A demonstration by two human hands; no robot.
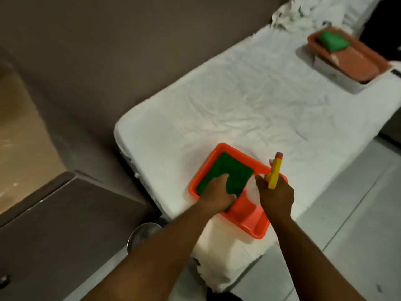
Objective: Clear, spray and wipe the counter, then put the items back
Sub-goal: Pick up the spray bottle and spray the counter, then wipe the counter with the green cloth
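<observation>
An orange tray (249, 222) sits at the near end of a counter covered with a white cloth (249, 101). Inside the tray lies a green cloth (230, 170). My left hand (217, 192) rests on the near part of that green cloth, fingers curled over its edge. My right hand (276, 197) hovers over the right side of the tray, closed around a spray bottle (274, 171) with a yellow and red head and a pale body. The bottle's lower part is hidden by my hand.
A second orange tray (358, 66) holding a green cloth (332, 41) rests on a white box at the far right of the counter. A grey cabinet (65, 224) stands to the left, a round metal bin (143, 235) on the floor beside it. Crumpled white fabric lies at the far end.
</observation>
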